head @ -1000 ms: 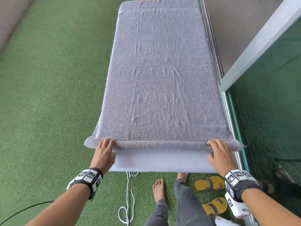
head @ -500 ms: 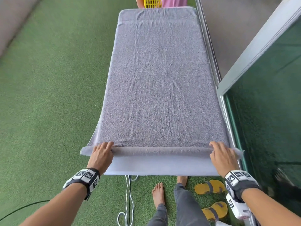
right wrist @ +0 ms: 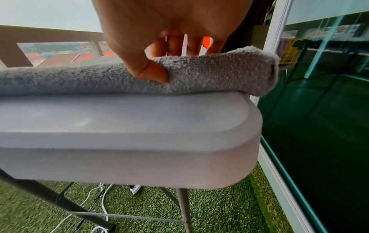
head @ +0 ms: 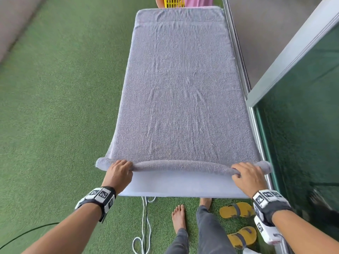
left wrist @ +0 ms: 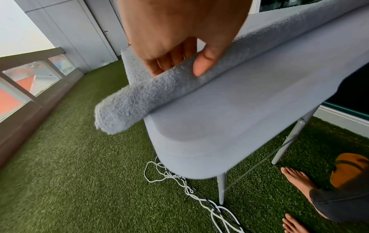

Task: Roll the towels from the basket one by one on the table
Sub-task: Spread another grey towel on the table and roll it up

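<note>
Head view: left hand (head: 120,174) and right hand (head: 247,176) each grasp the near rolled edge of a soft, limp grey towel (head: 181,92) on the bench (head: 179,187); best held near both ends.

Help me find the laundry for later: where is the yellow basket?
In the head view, the yellow basket sits at the top edge, just beyond the far end of the towel spread over the table.
</note>
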`<state>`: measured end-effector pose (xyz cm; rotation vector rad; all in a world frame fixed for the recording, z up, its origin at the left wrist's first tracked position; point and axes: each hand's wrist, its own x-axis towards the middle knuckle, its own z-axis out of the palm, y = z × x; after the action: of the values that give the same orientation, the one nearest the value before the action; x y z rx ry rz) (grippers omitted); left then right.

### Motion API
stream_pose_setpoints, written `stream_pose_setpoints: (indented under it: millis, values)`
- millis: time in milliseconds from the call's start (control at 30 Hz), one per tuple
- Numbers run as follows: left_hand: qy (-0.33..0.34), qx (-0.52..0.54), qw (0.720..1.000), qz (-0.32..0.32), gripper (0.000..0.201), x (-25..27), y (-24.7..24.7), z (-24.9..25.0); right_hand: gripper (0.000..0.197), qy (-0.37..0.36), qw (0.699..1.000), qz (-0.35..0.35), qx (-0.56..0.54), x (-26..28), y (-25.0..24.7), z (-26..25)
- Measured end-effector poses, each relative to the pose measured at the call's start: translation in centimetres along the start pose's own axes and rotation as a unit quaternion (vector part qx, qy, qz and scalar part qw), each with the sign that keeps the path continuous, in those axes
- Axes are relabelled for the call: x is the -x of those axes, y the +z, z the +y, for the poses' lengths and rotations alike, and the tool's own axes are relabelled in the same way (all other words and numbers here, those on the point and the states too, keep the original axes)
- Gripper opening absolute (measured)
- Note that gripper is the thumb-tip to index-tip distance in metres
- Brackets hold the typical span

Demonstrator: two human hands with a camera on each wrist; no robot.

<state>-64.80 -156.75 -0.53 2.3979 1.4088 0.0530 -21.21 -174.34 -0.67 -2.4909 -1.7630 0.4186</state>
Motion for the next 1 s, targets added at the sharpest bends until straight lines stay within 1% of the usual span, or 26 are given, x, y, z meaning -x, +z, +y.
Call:
stream_pose_setpoints:
  millis: [33,100,133,167,233,267,333,367,433,500,567,700,767,900,1000]
  values:
    - [0.006,-0.003,1.0,-0.006,0.02,-0.3,-0.2,-0.1,0.016,-0.005,0.999,-0.026,0.019,-0.3,-0.4,-0.1]
    - [0.002,-0.006,1.0,-0.022,0.021,-0.9,-0.6,-0.2,0.014,0.001,0.998,-0.059,0.027,-0.8,-1.0,-0.2]
    - [-0.007,-0.014,1.0,-0.016,0.018,-1.1,-0.8,-0.2,0.014,0.006,0.999,-0.046,0.017,-1.1,-1.1,-0.1]
    - [-0.012,-0.029,0.999,0.005,0.014,-1.3,-0.9,-0.1,0.016,0.006,1.0,-0.01,0.01,-1.3,-1.2,-0.1]
    - [-0.025,-0.063,0.997,0.046,0.018,-1.1,-0.8,0.1,0.025,0.0,0.998,0.064,0.023,-1.3,-0.9,-0.2]
    - [-0.025,-0.07,0.996,0.054,0.02,-1.0,-0.7,0.4,0.026,-0.014,0.997,0.079,0.023,-1.1,-0.7,-0.4]
    - [-0.013,-0.065,0.997,0.051,0.028,-0.5,0.0,0.8,0.027,-0.04,0.996,0.073,0.013,-0.3,-0.3,-0.8]
    - [-0.011,-0.059,0.997,0.048,0.033,-0.3,0.2,1.0,0.03,-0.042,0.997,0.066,0.011,0.0,-0.1,-0.9]
    - [-0.007,-0.05,0.998,0.044,0.041,0.2,0.6,1.1,0.041,-0.039,0.998,0.049,0.017,0.5,0.3,-0.9]
    - [-0.002,-0.041,0.998,0.043,0.047,0.1,0.7,1.0,0.048,-0.037,0.998,0.051,0.014,0.4,0.5,-0.8]
    - [-0.002,-0.02,0.999,0.049,0.045,-0.5,0.5,0.8,0.049,-0.031,0.998,0.06,-0.002,-0.2,0.3,-0.6]
    - [-0.002,-0.013,0.998,0.058,0.029,-1.2,-0.1,1.1,0.045,-0.022,0.999,0.044,-0.013,-0.9,0.2,-0.4]
    - [0.001,-0.005,0.998,0.06,0.028,-0.1,0.3,1.2,0.044,-0.015,0.999,0.037,-0.022,-0.1,0.4,-0.3]
    - [-0.016,0.011,0.999,0.045,0.031,3.4,1.2,1.9,0.045,0.011,0.999,0.02,-0.035,3.1,1.2,-0.1]
    - [-0.025,0.019,0.999,0.034,0.028,5.5,1.5,2.1,0.044,0.025,0.999,0.007,-0.036,5.5,1.9,-0.2]
